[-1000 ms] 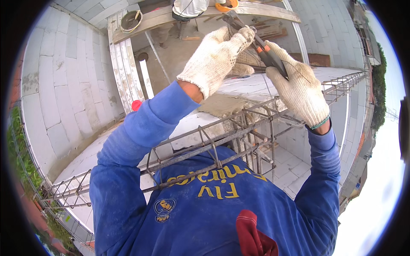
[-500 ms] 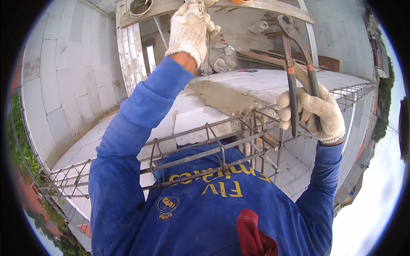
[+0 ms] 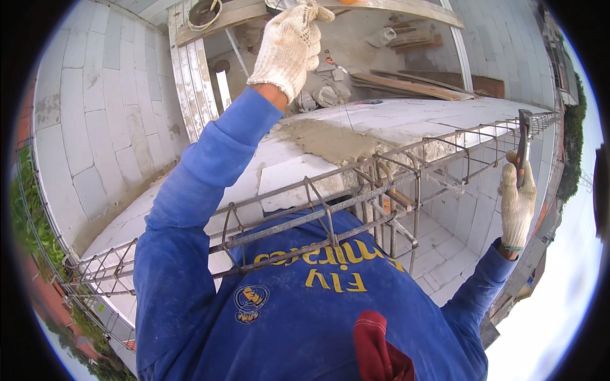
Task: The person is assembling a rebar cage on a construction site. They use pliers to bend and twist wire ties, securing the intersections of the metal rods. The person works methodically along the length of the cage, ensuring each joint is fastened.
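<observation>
My left hand (image 3: 287, 54), in a cream knit glove, is raised at the top of the view. Its fingers are curled, but what they hold, if anything, is hard to see. A thin wire (image 3: 348, 114) dangles below and to the right of it. On the far right, my gloved right hand (image 3: 518, 206) grips a pair of pincers (image 3: 523, 140), seen edge-on with the head up. Between my arms and in front of my chest runs a rebar cage (image 3: 375, 191) of long bars and bent stirrups.
Beneath the cage, wet mortar (image 3: 330, 141) lies on a white block wall top (image 3: 298, 178). Beyond are a wooden plank (image 3: 406, 9) with a bucket (image 3: 204, 13), and loose boards (image 3: 413, 86) lower down. Pale block walls (image 3: 95, 108) rise on both sides.
My right hand has moved outward to the right with the pincers, which have turned from spread handles to edge-on. My left hand has shifted slightly and remains raised.
</observation>
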Action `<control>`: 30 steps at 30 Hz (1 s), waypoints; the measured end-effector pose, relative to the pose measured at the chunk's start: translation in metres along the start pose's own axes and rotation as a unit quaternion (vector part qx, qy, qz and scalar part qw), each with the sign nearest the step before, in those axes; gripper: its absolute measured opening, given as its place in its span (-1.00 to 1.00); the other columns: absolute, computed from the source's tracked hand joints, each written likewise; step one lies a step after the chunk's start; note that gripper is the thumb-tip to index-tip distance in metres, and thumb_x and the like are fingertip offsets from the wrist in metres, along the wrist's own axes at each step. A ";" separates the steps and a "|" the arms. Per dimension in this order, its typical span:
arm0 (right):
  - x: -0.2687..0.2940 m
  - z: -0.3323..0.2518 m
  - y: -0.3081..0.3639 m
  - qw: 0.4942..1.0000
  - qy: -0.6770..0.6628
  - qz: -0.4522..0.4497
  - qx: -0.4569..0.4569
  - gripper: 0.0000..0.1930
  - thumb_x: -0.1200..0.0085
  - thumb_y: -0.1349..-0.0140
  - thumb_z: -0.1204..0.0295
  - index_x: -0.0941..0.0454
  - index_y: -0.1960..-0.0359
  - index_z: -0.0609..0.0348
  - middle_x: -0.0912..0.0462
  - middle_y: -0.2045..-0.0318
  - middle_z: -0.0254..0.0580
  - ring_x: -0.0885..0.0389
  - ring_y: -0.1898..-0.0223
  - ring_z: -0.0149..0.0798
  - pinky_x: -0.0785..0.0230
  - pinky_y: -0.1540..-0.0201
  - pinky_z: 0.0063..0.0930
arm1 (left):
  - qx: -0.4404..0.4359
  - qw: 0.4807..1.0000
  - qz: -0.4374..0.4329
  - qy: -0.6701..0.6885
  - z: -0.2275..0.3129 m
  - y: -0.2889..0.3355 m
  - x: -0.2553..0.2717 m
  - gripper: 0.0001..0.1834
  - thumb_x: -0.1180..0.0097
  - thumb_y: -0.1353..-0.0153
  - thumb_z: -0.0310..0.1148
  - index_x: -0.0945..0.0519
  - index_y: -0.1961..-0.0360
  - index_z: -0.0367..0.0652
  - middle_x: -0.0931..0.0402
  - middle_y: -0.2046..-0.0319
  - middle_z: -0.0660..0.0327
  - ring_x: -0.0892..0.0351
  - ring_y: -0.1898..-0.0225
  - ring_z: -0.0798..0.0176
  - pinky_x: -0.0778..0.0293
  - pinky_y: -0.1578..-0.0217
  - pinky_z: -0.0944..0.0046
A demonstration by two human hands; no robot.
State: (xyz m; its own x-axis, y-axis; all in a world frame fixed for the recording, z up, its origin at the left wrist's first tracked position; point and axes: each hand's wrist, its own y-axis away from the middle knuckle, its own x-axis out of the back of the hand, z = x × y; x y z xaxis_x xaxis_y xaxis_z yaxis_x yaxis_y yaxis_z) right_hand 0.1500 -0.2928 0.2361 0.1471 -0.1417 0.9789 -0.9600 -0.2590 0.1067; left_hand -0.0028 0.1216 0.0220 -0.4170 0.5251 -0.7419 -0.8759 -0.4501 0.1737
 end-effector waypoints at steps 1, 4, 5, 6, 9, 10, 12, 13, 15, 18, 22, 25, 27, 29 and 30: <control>-0.013 0.008 -0.003 0.998 0.060 0.019 0.029 -0.32 -0.24 -0.47 -0.18 -0.60 -0.44 -0.04 -0.71 0.21 -0.24 -0.77 0.24 -0.28 -0.68 0.12 -0.28 | -0.041 0.998 0.026 0.028 -0.001 0.002 -0.010 -0.72 -0.05 -0.68 -0.18 -0.67 -0.06 -0.14 -0.43 0.51 0.45 -0.36 0.54 0.53 -0.30 0.56 0.42; -0.044 0.025 -0.003 0.973 0.198 0.053 0.105 -0.33 -0.25 -0.44 -0.16 -0.57 -0.45 -0.11 -0.75 0.02 -0.10 -0.83 0.06 -0.11 -0.71 -0.06 -0.09 | -0.162 0.981 -0.069 -0.077 0.012 0.003 -0.015 -0.70 -0.05 -0.69 -0.20 -0.65 -0.15 -0.19 -0.54 0.40 0.38 -0.49 0.44 0.49 -0.41 0.47 0.44; -0.049 0.023 0.001 0.968 0.217 0.046 0.120 -0.32 -0.25 -0.43 -0.15 -0.56 -0.46 -0.10 -0.73 -0.05 -0.06 -0.83 0.00 -0.05 -0.70 -0.11 -0.04 | -0.179 0.976 -0.099 -0.073 0.019 0.005 -0.025 -0.69 -0.05 -0.69 -0.20 -0.65 -0.17 -0.20 -0.56 0.38 0.37 -0.50 0.42 0.47 -0.44 0.45 0.43; -0.052 0.019 0.006 0.961 0.237 0.040 0.135 -0.30 -0.26 -0.42 -0.15 -0.55 -0.47 -0.09 -0.72 -0.11 -0.01 -0.83 -0.06 0.00 -0.69 -0.16 0.02 | -0.191 0.973 -0.112 -0.071 0.025 0.008 -0.031 -0.69 -0.05 -0.69 -0.20 -0.64 -0.17 -0.20 -0.56 0.37 0.37 -0.51 0.41 0.47 -0.44 0.44 0.43; -0.046 0.001 0.008 0.977 0.197 -0.012 0.076 -0.32 -0.19 -0.46 -0.13 -0.53 -0.50 -0.10 -0.69 -0.17 0.03 -0.80 -0.15 0.04 -0.68 -0.20 0.06 | -0.208 0.967 -0.135 -0.064 0.039 0.020 -0.054 -0.69 -0.05 -0.69 -0.20 -0.64 -0.18 -0.19 -0.57 0.34 0.36 -0.52 0.39 0.47 -0.45 0.43 0.43; -0.042 -0.002 0.006 0.979 0.194 -0.023 0.065 -0.32 -0.18 -0.47 -0.14 -0.53 -0.51 -0.11 -0.69 -0.17 0.04 -0.79 -0.16 0.05 -0.67 -0.22 0.06 | -0.209 0.965 -0.146 -0.060 0.042 0.023 -0.063 -0.69 -0.06 -0.69 -0.20 -0.64 -0.19 -0.19 -0.58 0.33 0.36 -0.52 0.39 0.47 -0.46 0.42 0.43; -0.028 -0.011 0.004 0.980 0.151 0.074 0.107 -0.29 -0.11 -0.53 -0.15 -0.49 -0.54 -0.03 -0.68 -0.26 0.09 -0.76 -0.24 0.05 -0.64 -0.32 0.01 | -0.205 0.961 -0.175 -0.054 0.047 0.030 -0.079 -0.68 -0.06 -0.69 -0.20 -0.64 -0.20 -0.19 -0.59 0.31 0.35 -0.53 0.37 0.47 -0.46 0.41 0.42; -0.017 -0.032 0.003 0.985 0.062 0.103 0.126 -0.29 -0.09 -0.55 -0.17 -0.48 -0.54 0.02 -0.68 -0.30 0.10 -0.75 -0.28 0.02 -0.63 -0.35 -0.03 | -0.205 0.959 -0.187 -0.055 0.049 0.035 -0.087 -0.68 -0.06 -0.69 -0.20 -0.64 -0.20 -0.19 -0.59 0.31 0.35 -0.53 0.37 0.47 -0.47 0.40 0.42; -0.007 -0.088 0.011 0.948 -0.212 0.095 0.216 -0.28 -0.07 -0.58 -0.16 -0.48 -0.54 0.08 -0.67 -0.33 0.08 -0.76 -0.26 -0.03 -0.61 -0.36 -0.12 | -0.202 0.956 -0.204 -0.061 0.052 0.045 -0.097 -0.68 -0.06 -0.69 -0.20 -0.63 -0.21 -0.19 -0.60 0.29 0.35 -0.54 0.36 0.47 -0.47 0.39 0.42; -0.022 -0.156 -0.001 0.838 -0.346 -0.009 0.422 -0.30 -0.06 -0.60 -0.17 -0.48 -0.54 0.06 -0.69 -0.31 0.12 -0.75 -0.27 -0.08 -0.60 -0.36 -0.10 | -0.191 0.954 -0.223 -0.057 0.052 0.058 -0.106 -0.68 -0.06 -0.69 -0.19 -0.63 -0.22 -0.18 -0.62 0.26 0.34 -0.55 0.34 0.47 -0.49 0.38 0.42; -0.060 -0.261 0.015 0.809 -0.319 -0.144 0.472 0.02 -0.35 -0.40 0.16 0.03 -0.73 0.20 -0.34 -0.54 0.25 -0.33 -0.55 0.12 -0.21 -0.57 -0.03 | -0.201 0.961 -0.183 -0.048 0.069 0.061 -0.091 -0.67 -0.06 -0.69 -0.19 -0.62 -0.23 -0.18 -0.63 0.22 0.33 -0.56 0.31 0.47 -0.50 0.35 0.42; -0.076 -0.277 0.018 0.849 -0.273 -0.170 0.419 -0.31 -0.22 -0.50 0.17 -0.34 -0.55 0.22 -0.66 -0.27 0.17 -0.68 -0.28 0.01 -0.52 -0.34 -0.13 | -0.214 0.966 -0.138 -0.040 0.083 0.053 -0.073 -0.67 -0.06 -0.69 -0.19 -0.62 -0.24 -0.18 -0.65 0.20 0.33 -0.57 0.29 0.47 -0.51 0.34 0.42; -0.062 -0.282 0.017 0.856 -0.186 -0.168 0.453 -0.47 -0.17 -0.56 0.07 -0.55 -0.38 0.16 -0.75 -0.12 0.05 -0.77 -0.13 0.00 -0.62 -0.18 -0.15 | -0.221 0.968 -0.111 -0.032 0.085 0.045 -0.061 -0.67 -0.07 -0.69 -0.19 -0.62 -0.25 -0.17 -0.66 0.18 0.33 -0.58 0.28 0.47 -0.52 0.33 0.42; -0.072 -0.275 0.006 0.829 -0.160 -0.156 0.512 -0.57 -0.12 -0.59 0.11 -0.64 -0.28 0.13 -0.79 -0.02 0.02 -0.80 -0.03 0.04 -0.65 -0.09 -0.15 | -0.220 0.970 -0.100 -0.021 0.085 0.036 -0.050 -0.66 -0.07 -0.69 -0.19 -0.61 -0.25 -0.17 -0.67 0.16 0.32 -0.59 0.27 0.47 -0.53 0.32 0.42; -0.077 -0.267 -0.001 0.809 -0.162 -0.147 0.546 -0.61 -0.10 -0.60 0.16 -0.65 -0.26 0.12 -0.79 0.02 0.03 -0.79 0.01 0.08 -0.65 -0.06 -0.14 | -0.214 0.972 -0.099 -0.018 0.087 0.029 -0.043 -0.66 -0.07 -0.69 -0.19 -0.61 -0.26 -0.17 -0.67 0.15 0.32 -0.59 0.26 0.47 -0.53 0.31 0.42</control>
State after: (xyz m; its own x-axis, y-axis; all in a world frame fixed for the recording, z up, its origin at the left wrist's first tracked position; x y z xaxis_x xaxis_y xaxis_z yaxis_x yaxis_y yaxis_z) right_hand 0.0759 -0.0270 0.2071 0.5549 -0.1178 0.8235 -0.1147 -0.9913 -0.0645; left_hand -0.0312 0.1483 0.1153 -0.2655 0.6540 -0.7083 -0.7619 -0.5925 -0.2615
